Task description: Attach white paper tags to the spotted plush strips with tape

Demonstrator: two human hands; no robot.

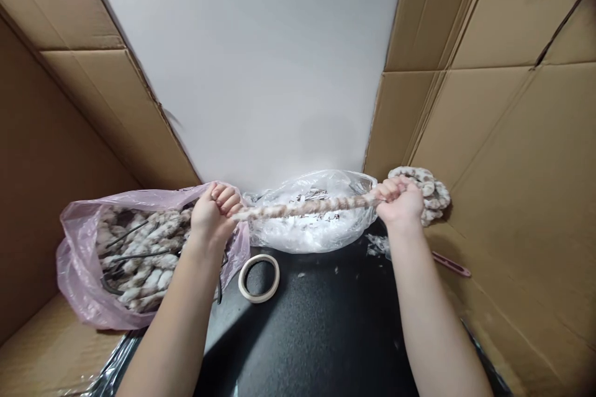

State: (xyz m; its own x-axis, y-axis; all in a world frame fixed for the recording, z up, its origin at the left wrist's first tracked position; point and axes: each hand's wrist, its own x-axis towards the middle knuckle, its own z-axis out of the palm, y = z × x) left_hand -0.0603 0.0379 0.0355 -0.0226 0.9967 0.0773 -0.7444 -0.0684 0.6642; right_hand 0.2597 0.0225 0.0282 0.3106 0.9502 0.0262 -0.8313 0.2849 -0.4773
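A fluffy white-and-brown cord (307, 206) stretches nearly level and taut between my two fists. My left hand (215, 211) is closed around its left end, in front of a pink plastic bag (77, 248) full of similar fluffy strips (153, 236) and some thin black rods. My right hand (399, 200) grips the other end, in front of a bundle of the same fluffy material (431, 192). Behind and below the cord lies a clear plastic bag (298, 239) holding white scraps. The exact ends of the cord are hidden inside my fists.
A roll of cream tape (259, 299) lies on the black table (316, 335), with small white bits scattered around. A pink-handled tool (451, 264) lies at the right beyond my forearm. Cardboard panels (526, 155) stand at both sides, and a pale wall (270, 68) is behind.
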